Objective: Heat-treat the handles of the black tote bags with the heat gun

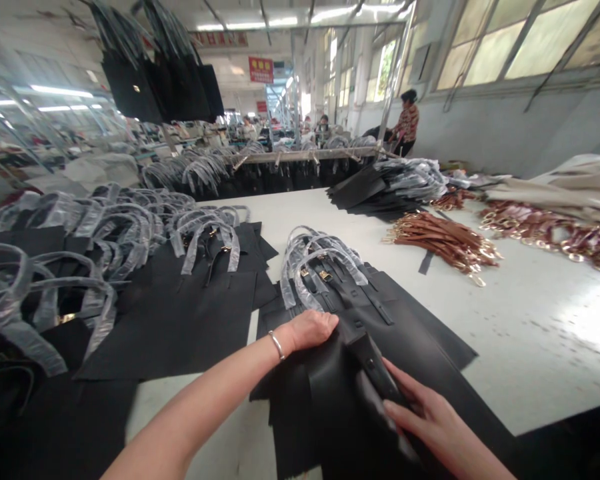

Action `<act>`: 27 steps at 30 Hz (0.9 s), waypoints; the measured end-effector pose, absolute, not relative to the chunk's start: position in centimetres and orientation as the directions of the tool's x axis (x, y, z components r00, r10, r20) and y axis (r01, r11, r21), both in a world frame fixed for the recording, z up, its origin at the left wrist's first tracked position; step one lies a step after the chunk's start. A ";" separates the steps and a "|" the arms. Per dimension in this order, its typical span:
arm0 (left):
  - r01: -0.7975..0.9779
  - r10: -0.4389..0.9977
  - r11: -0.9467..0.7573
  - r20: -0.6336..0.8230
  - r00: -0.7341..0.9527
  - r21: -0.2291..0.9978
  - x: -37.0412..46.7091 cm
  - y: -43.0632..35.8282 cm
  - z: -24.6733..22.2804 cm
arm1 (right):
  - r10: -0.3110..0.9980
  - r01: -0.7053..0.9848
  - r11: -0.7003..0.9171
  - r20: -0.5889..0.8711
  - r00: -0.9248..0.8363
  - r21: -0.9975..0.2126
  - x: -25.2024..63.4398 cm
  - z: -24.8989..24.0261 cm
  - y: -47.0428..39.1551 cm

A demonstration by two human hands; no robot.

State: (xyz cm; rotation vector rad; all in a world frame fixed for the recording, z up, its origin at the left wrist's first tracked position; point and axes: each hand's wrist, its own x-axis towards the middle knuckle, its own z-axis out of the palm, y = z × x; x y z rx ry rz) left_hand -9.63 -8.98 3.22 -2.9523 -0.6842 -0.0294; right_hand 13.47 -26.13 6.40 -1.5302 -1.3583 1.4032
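Observation:
Black leather bag panels (410,327) lie stacked at the middle of the table, with plastic-wrapped handles (305,250) and gold clasps (325,275) at their far end. My left hand (312,329), with a silver bangle at its wrist, is closed on the top black panel just below the handles. To its right, my right hand (415,407) holds a folded black leather edge (375,367) between thumb and fingers. The leather below the right hand is blurred, and part of it is hidden by that hand.
More black panels (195,327) with wrapped handles cover the left side. Brown straps (445,240) with gold hooks lie to the right on the white table (520,320). Black bags (175,80) hang at upper left. A person (407,123) stands beyond the table.

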 end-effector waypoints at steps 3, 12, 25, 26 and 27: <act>0.543 0.543 -0.839 0.032 0.839 0.003 -9.2 -8.7 3.1 | 0.954 0.281 -0.243 -0.282 -0.106 -0.928 13.4 6.5 -25.9; 0.842 0.852 -0.514 0.209 0.480 0.163 -10.3 -14.3 4.0 | 0.895 0.174 -0.391 -0.418 -0.158 -0.904 13.2 7.7 -25.5; 0.776 0.798 -0.576 0.380 0.467 0.256 -9.2 -22.3 -0.4 | 0.742 0.304 -0.532 -0.608 -0.282 -0.790 9.0 11.9 -19.0; 0.777 0.799 -0.575 0.379 0.466 0.256 -9.2 -22.3 -0.3 | 0.737 0.316 -0.535 -0.616 -0.278 -0.783 8.8 12.0 -18.6; 0.777 0.799 -0.576 0.379 0.467 0.256 -9.2 -22.3 -0.3 | 0.729 0.327 -0.541 -0.626 -0.277 -0.775 8.8 12.2 -18.3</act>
